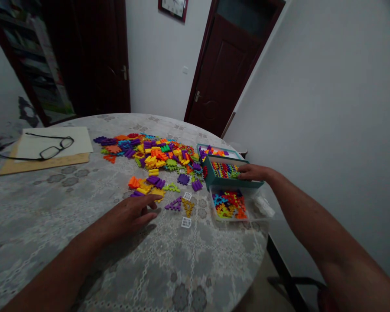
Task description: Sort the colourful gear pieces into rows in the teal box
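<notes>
My left hand (131, 213) lies flat on the round table with its fingers stretched out, next to a small cluster of purple, orange and yellow plastic pieces (149, 184). Nothing is in it. My right hand (251, 172) rests on the right rim of a teal box (229, 184) that holds coloured pieces; its fingers curl over the edge. A big pile of bright interlocking plastic pieces (152, 152) spreads across the table behind. A purple triangle (174, 204) and a yellow triangle (188, 207) lie just right of my left hand.
A clear tray (234, 216) with several coloured pieces sits at the table's right edge. A teal lid (216, 151) lies behind the box. Black glasses (53, 149) rest on white paper and a brown board at the far left. The table's (169, 268) rim curves close on the right.
</notes>
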Demonstrator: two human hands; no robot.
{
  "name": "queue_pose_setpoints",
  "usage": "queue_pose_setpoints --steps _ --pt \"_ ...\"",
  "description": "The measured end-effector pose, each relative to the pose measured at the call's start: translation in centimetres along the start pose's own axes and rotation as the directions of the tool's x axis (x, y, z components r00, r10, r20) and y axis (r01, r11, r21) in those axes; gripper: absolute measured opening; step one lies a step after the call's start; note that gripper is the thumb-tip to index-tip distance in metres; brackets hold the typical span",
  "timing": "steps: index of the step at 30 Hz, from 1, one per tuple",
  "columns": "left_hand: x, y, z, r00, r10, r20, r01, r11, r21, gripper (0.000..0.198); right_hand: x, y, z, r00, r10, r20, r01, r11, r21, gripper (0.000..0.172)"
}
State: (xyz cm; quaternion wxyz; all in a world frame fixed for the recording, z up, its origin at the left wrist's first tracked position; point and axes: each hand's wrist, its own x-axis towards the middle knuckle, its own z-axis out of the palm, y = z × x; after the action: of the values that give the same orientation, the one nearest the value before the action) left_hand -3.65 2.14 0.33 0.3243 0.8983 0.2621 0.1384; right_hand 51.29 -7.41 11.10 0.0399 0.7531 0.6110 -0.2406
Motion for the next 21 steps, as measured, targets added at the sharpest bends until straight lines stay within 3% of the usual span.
queue_pose_setpoints --steps 4,9,17,19,21 --pt "0.0 -0.4 0.1 1.000 -0.009 -0.005 0.009 1.000 0.002 0.044 -0.8 1.5 -0.3 0.996 0.090 -0.019 -0.090 0.996 -0.018 0.042" --pt "-0.1 -0.8 0.3 0.999 -0.026 -0.021 0.025 0.999 -0.032 0.049 -1.0 2.0 0.1 0.996 0.086 -0.011 -0.087 0.996 -0.004 0.041" --pt "0.2 -0.7 0.3 0.998 -0.031 0.048 0.031 1.000 -0.003 0.051 -0.8 1.7 1.1 0.994 0.102 -0.047 -0.103 0.995 -0.019 0.052" --pt "0.2 -0.5 0.0 0.999 -0.046 0.002 0.046 0.999 0.017 0.048 -1.1 1.6 1.4 0.991 0.111 -0.076 -0.114 0.993 -0.027 0.056" --pt "0.2 -0.1 -0.6 0.991 -0.070 -0.114 0.075 0.997 0.036 0.045 -1.4 1.5 1.8 0.988 0.114 -0.103 -0.118 0.992 -0.036 0.059"
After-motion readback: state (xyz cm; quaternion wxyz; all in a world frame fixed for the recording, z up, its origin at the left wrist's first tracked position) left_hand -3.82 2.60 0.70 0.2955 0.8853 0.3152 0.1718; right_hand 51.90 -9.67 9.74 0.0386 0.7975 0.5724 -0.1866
